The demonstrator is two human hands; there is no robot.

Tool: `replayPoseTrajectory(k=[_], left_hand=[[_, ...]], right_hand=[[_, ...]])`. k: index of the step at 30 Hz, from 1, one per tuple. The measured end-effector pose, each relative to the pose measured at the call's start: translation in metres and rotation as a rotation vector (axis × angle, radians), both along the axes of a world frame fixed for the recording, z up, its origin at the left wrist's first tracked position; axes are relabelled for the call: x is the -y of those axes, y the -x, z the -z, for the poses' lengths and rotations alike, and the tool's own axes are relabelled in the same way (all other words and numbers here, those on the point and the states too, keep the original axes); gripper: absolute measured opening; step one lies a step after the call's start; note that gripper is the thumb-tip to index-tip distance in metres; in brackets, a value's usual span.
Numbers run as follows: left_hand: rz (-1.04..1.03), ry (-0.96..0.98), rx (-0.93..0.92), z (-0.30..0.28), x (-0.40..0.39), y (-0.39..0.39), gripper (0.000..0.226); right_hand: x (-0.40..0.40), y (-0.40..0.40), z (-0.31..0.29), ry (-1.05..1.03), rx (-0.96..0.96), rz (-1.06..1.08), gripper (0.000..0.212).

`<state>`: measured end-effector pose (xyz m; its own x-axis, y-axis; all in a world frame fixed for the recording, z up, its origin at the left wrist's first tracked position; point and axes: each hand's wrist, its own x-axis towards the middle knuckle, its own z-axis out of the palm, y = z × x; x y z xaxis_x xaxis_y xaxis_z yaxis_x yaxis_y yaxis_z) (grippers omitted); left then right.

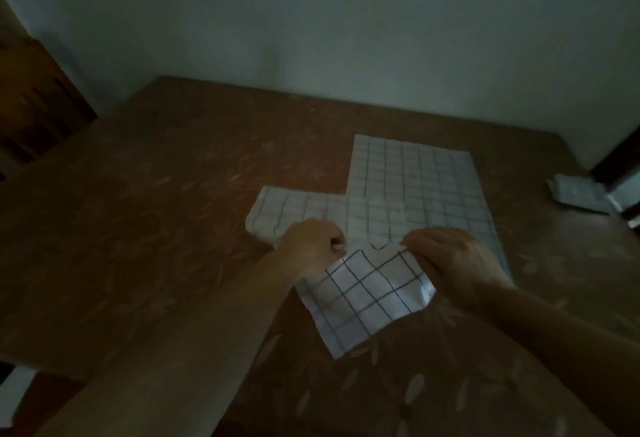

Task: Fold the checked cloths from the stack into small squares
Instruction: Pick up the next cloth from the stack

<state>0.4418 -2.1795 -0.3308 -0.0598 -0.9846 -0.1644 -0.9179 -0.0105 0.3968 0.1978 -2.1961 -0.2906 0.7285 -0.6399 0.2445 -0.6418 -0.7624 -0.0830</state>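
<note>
**Mid-fold: a checked cloth held up over the stack**

The person stands at the near edge of the bench (145, 176), which wears a brown leaf-patterned cover, and has one checked cloth (367, 294) lifted between both hands. The left hand (313, 246) is curled tight, its fingers (337, 240) pinching the cloth's far left corner; the right hand (457, 260) pinches the far right corner the same way. The cloth sags between them and its near part hangs towards the person, already looking doubled, though the dim light makes the layers hard to count.

Just beyond the hands, the flat stack of checked cloths (415, 187) lies spread on the bench, with another piece (284, 208) jutting out to its left. Far right, near the bench edge, sits a small pale bundle (578, 194), possibly finished squares; I cannot tell.

I judge this a fold in progress, not a finished square. Next, the two pinched corners need bringing evenly onto the opposite edge, keeping the grid lines matched, then laying the cloth down to press the crease.
</note>
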Motion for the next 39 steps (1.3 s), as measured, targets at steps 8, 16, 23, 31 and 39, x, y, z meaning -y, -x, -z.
replayPoseTrajectory(k=[8, 16, 23, 31, 39], left_hand=[[0.068, 0.233, -0.051, -0.115, -0.074, 0.067, 0.017], [0.247, 0.430, 0.093, -0.237, -0.184, 0.130, 0.028], [0.282, 0.499, 0.008, -0.279, -0.222, 0.118, 0.041], [0.151, 0.423, -0.103, -0.252, -0.229, 0.054, 0.055], [0.138, 0.160, -0.621, -0.253, -0.219, 0.052, 0.075]], right_hand=[[-0.070, 0.082, -0.092, -0.462, 0.004, 0.391, 0.017], [-0.130, 0.118, -0.150, -1.171, 0.650, 0.638, 0.096], [-0.195, 0.073, -0.164, -1.482, 1.002, 0.502, 0.028], [-0.156, 0.039, -0.212, -0.909, 1.134, 0.439, 0.051], [-0.173, -0.004, -0.263, -0.582, 0.584, 0.088, 0.064]])
